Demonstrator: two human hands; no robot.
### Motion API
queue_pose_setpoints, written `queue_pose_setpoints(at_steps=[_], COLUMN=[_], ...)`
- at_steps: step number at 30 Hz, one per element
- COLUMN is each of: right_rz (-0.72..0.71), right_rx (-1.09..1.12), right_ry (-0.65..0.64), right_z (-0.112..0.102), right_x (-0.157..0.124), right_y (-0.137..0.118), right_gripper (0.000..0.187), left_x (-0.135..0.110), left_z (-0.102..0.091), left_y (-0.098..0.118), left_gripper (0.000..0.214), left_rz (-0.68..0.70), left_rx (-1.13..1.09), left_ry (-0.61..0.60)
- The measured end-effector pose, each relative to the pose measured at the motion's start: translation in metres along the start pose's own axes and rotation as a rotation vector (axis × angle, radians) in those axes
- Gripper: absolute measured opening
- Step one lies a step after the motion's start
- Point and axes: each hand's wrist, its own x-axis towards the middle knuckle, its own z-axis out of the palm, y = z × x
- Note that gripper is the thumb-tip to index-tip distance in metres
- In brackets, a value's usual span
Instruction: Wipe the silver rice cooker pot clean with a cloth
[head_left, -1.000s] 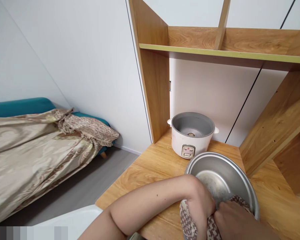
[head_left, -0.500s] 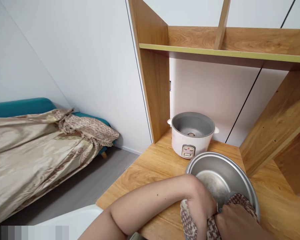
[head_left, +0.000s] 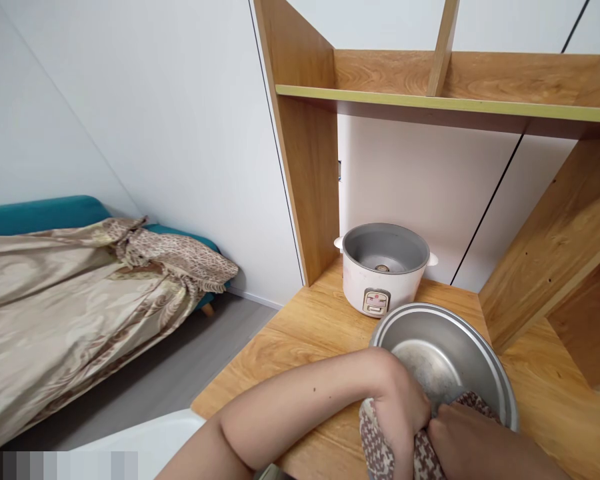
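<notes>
A: Count, near to far?
B: Two hands, one cloth, one pot, one cooker.
A: Hands?
B: Left hand was curled shut on the cloth at the pot's near rim. Right hand was closed, pressing the cloth inside the pot.
A: Pot?
B: On the table, just before the open cooker.

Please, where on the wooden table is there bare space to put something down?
Bare wood lies left of the cooker and pot, toward the table edge, and right of the pot below the slanted panel. It is crowded at the near edge, where both hands hold a cloth on the pot.
</notes>
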Motion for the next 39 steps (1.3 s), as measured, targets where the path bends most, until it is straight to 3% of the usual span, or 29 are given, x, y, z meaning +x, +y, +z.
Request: queue_pose_setpoints(at_steps=[9, 16, 26, 39], right_rz=[0.074, 0.067, 0.079, 0.089], right_rx=[-0.073, -0.136, -0.22, -0.134], right_ry=[-0.076, -0.006, -0.002, 0.033], right_z=[0.0, 0.011, 0.008, 0.009], right_x=[0.002, 0.005, 0.003, 0.003], right_y=[0.0, 0.007, -0.001, 0.002], right_gripper=[0.029, 0.032, 0.031, 0.029], left_x=[0.001, -0.001, -0.003, -0.003], left_z=[0.0, -0.001, -0.001, -0.002], left_y=[0.0, 0.002, 0.005, 0.003], left_gripper=[0.03, 0.028, 0.017, 0.028], left_rz=[-0.012, -0.02, -0.03, 0.001], left_rx=[0.056, 0.017, 0.113, 0.074], left_ry=[-0.031, -0.016, -0.032, -0.015])
